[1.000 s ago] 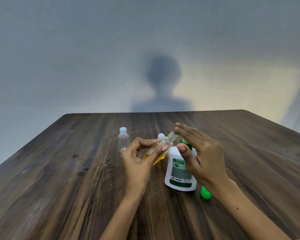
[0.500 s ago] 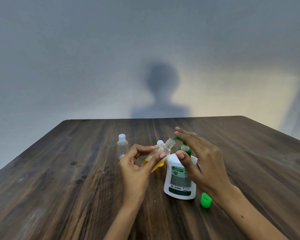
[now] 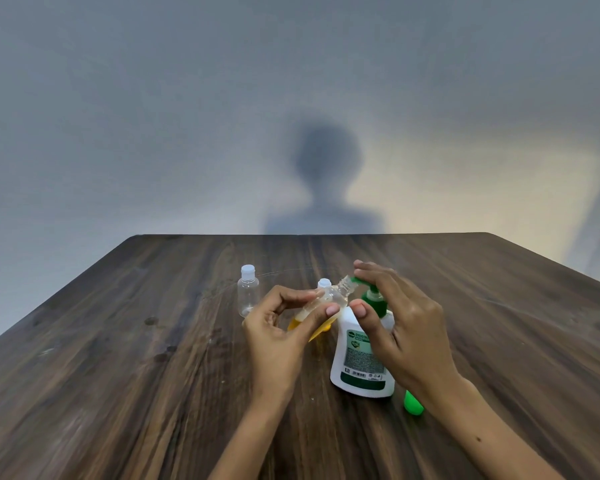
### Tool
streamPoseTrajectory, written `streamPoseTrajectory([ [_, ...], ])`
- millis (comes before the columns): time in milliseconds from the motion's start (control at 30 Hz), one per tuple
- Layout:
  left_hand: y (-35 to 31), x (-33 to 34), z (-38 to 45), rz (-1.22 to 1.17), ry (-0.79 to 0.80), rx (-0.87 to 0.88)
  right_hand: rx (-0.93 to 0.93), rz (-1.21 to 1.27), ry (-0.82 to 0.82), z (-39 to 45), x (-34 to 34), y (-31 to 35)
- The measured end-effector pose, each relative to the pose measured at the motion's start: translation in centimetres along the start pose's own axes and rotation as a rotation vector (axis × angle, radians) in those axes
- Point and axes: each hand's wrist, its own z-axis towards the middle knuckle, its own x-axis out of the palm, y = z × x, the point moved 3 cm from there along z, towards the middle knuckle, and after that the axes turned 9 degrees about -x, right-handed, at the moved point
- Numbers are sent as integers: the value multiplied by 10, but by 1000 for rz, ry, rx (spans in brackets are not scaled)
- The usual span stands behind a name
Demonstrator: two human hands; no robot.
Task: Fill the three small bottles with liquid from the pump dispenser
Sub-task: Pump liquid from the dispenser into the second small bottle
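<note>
A green cap (image 3: 413,403) is seen nearest on the wooden table (image 3: 118,375); beside it the white pump dispenser (image 3: 359,355) is pressed by the straight-fingered right hand (image 3: 406,327); an uncapped small bottle (image 3: 321,306), tilted to the green nozzle (image 3: 359,280), is pinched by the left hand (image 3: 278,334); 2 capped bottles stand beyond, one clear (image 3: 248,295), one (image 3: 324,283) mostly hidden.

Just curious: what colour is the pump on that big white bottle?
Green pump, seen best in the head view.
</note>
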Motion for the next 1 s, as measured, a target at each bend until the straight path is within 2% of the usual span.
streamPoseTrajectory([
  [667, 3, -1, 2, 1, 2, -3, 20, 36, -82, 4, 7, -1],
  [833, 2, -1, 1, -20, 1, -3, 16, 129, -89, 7, -4, -5],
  [1000, 2, 0, 2, -24, 5, -4, 25, 86, -98, 7, 3, -4],
])
